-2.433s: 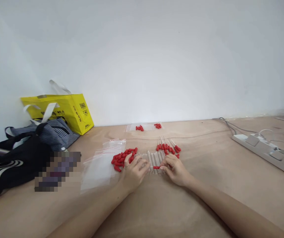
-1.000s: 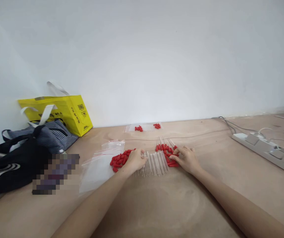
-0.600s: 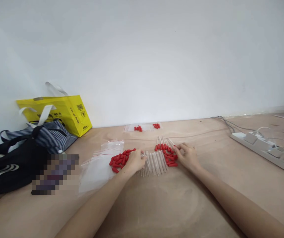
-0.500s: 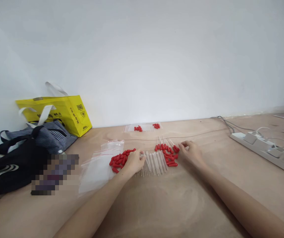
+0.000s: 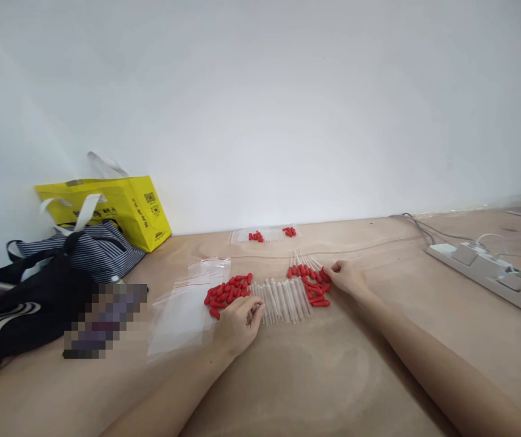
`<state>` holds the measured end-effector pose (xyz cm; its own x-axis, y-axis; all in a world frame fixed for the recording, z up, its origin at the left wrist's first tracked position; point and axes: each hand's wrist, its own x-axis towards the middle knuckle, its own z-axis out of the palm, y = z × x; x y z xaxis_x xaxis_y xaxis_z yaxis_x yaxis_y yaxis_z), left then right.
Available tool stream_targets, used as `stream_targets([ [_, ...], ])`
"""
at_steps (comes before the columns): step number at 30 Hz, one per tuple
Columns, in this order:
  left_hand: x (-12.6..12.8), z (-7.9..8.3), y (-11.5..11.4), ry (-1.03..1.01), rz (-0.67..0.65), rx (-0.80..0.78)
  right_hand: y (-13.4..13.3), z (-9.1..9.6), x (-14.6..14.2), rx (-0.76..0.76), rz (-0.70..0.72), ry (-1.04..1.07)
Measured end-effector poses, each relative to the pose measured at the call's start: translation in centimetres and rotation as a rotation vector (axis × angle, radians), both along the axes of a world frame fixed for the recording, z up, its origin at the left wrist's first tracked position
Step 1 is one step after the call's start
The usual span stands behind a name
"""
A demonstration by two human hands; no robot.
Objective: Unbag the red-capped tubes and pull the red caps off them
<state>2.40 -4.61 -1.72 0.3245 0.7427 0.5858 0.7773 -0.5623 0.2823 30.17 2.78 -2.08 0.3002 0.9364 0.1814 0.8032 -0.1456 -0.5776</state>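
Observation:
My left hand (image 5: 242,323) is at the left end of a row of clear thin tubes (image 5: 285,301), fingers and thumb curled together; what they hold, if anything, is too small to make out. A pile of red rubber bulbs (image 5: 224,294) lies just behind it. My right hand (image 5: 347,278) pinches at a red bulb (image 5: 324,274) at the right end of a fanned row of droppers (image 5: 304,261), clear tubes with red bulbs on their near ends. More loose red bulbs (image 5: 317,292) lie between that row and the tubes.
Clear zip bags (image 5: 181,312) overlap on the left. By the wall lies a bag (image 5: 272,235) with red bulbs and tubes. A yellow bag (image 5: 151,212), striped bag (image 5: 105,249) and black bag (image 5: 28,303) stand left; a white power strip (image 5: 487,276) with cables sits right.
My left hand has moved nearer to me, from the tubes' far left end to their near left end. My right hand has shifted slightly left, onto the red bulb. The view has turned slightly.

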Motion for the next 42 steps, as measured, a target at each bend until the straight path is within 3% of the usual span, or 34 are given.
stream_targets([
  [4,0.2,0.5,0.1,-0.002,-0.02,0.089,-0.6,0.5,-0.4,0.073,0.002,0.023],
  [6,0.3,0.6,0.0,0.0,-0.016,0.14,-1.5,0.6,-1.0,0.122,0.072,0.054],
  [11,0.9,0.6,-0.5,0.093,0.066,0.342,-5.7,0.1,-3.9,0.41,0.493,0.015],
  [15,1.5,0.4,-0.8,0.217,-0.002,0.393,-8.2,-0.3,-6.3,0.479,0.695,-0.096],
  [23,1.4,-0.2,-0.8,0.329,-0.082,0.432,-8.7,-0.5,-7.5,0.553,0.765,-0.247],
  [31,1.5,-0.2,-1.1,0.27,-0.107,0.448,-9.0,-1.2,-7.4,0.634,0.734,-0.338],
  [42,1.4,0.0,-1.8,0.24,-0.173,0.469,-9.4,-0.7,-7.0,0.688,0.865,-0.273],
])
